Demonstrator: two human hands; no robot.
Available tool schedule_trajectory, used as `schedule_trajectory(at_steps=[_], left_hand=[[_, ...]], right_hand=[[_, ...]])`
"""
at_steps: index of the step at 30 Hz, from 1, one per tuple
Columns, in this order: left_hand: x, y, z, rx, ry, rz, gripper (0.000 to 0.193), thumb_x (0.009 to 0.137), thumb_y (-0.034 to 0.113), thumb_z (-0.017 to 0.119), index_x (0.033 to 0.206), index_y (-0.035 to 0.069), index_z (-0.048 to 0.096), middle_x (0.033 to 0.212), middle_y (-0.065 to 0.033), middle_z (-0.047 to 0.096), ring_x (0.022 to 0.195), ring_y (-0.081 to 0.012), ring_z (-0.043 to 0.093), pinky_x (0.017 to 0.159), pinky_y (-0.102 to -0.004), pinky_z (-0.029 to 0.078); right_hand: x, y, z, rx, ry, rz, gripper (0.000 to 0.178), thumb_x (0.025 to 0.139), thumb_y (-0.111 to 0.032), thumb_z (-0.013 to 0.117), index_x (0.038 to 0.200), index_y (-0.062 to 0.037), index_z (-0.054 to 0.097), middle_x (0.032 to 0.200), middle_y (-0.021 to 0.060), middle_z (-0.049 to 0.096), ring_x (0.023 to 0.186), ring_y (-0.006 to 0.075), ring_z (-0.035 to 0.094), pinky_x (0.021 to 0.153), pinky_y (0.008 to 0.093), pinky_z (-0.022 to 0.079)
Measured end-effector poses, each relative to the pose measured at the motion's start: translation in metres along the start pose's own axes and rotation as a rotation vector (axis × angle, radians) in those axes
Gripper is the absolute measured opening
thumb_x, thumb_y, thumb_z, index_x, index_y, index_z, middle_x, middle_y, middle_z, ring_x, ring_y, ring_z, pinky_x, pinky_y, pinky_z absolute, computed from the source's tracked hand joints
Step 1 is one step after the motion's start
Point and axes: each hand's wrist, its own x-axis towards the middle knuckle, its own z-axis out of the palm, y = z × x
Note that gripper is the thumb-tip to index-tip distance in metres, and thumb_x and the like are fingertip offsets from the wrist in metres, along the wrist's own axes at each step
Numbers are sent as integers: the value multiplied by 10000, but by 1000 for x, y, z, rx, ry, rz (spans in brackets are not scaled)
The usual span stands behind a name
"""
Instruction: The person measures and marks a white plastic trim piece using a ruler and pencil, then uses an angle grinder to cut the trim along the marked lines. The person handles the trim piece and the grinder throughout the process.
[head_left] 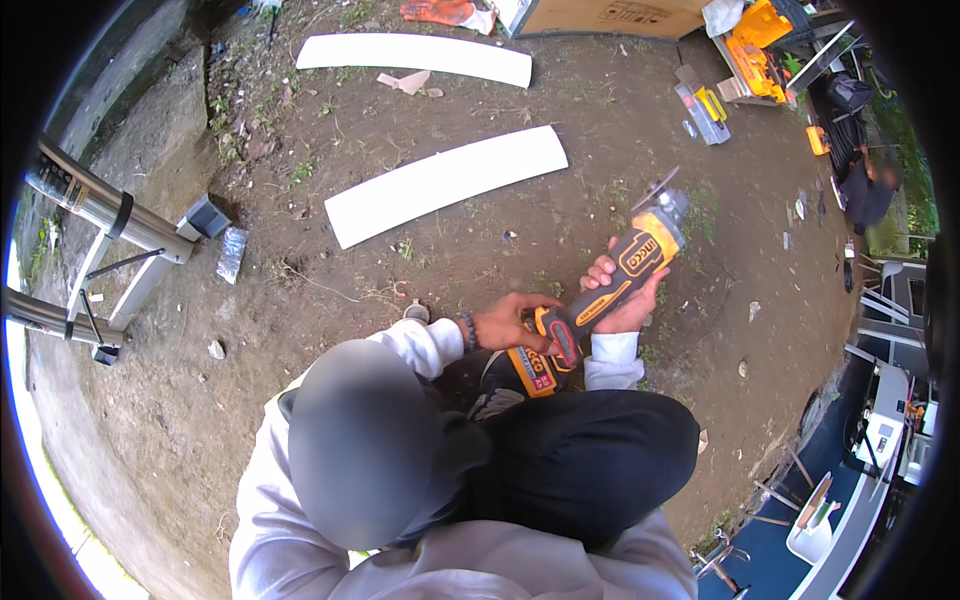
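A yellow-and-black cordless angle grinder (622, 272) lies slantwise across my hands, its metal head and thin disc (655, 188) pointing up and to the right. My right hand (632, 305) is closed round the middle of its body from below, fingertips showing on the left side. My left hand (512, 325), with a dark beaded bracelet at the wrist, is closed on the rear end by the yellow-and-black battery (537, 370). Ahead on the dirt lie two long white strips, the nearer (445, 187) a short way left of the disc, the farther (415, 58) beyond it.
A metal ladder (150, 232) stands at the left. At the far side are an orange glove (440, 12), a cardboard box (610, 17), an orange tool case (755, 60) and a grey case (703, 108). Another person (868, 195) is at the far right, beyond a white chair (812, 530).
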Motion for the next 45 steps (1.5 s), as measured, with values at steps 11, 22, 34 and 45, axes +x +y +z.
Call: schedule_trajectory(at_steps=[11,22,34,45], left_hand=[[-56,9,-12,360,584,-44,833,662,440,883,1306,-9,605,1172,-214,692,1091,-331,684,952,-404,532],[-35,-22,-65,645,456,124,865,769,553,805,1389,26,514,1272,-248,562,1172,-417,590,1014,-472,480],[-77,-35,-233,1311,937,-108,1064,707,649,785,1531,131,354,1535,-117,391,1448,-358,335,1221,-564,184],[-72,-42,-240,1425,867,-175,1022,793,775,623,1565,178,321,1545,-93,386,1438,-343,350,1218,-570,172]], right_hand=[[28,93,33,-637,238,-18,478,941,-393,695,1250,-100,477,1047,95,607,899,252,638,780,457,564],[77,81,32,-1137,384,144,503,755,68,728,1189,-49,502,802,63,607,597,179,621,547,348,560],[90,88,3,-1422,338,330,511,729,49,776,1167,-28,525,817,75,635,569,159,601,515,337,531],[104,92,-24,-1353,297,358,397,793,2,761,1136,-24,563,866,60,651,635,141,616,573,315,555]])
